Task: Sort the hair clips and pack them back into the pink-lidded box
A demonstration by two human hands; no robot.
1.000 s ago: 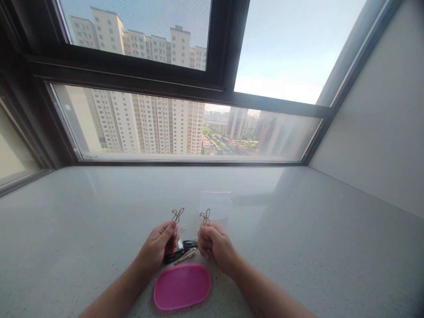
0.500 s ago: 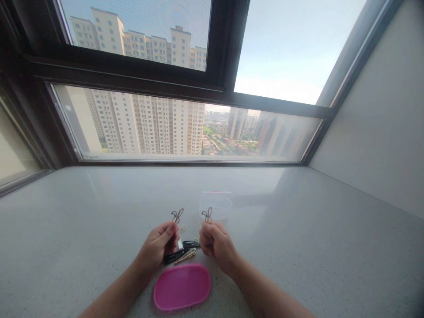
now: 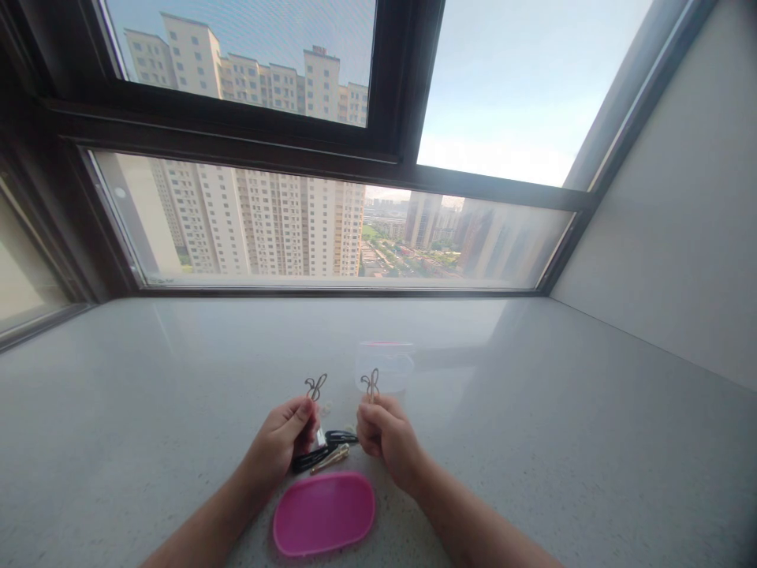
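**Left wire piece in the left hand, right wire piece in the right hand**

Take a clock face laid flat, centred on the two black hair clips, with twelve toward the window frame.

The left hand lies at about ten o'clock, its grip pinching the left wire piece between thumb and curled fingers. The piece is gold-toned and looped, standing up from the fingertips at nearly twelve. The right hand lies between two and three, its grip closed in the same way around the base of the right wire piece, which stands at about one o'clock. The two pieces look alike and are well apart, a gap between the hands.

At the centre, the black clips lie on the pale window ledge, one overlapping the other. One black clip runs up to the edge of the right hand; whether they touch cannot be told. A gold-toned clip lies slanted just beside them toward six, and beyond it, also at six, lies a shallow pink tray. A clear plastic item sits at one o'clock, farther off than the right wire piece, which partly covers it in view. Tall buildings show through the glass from eleven to one.
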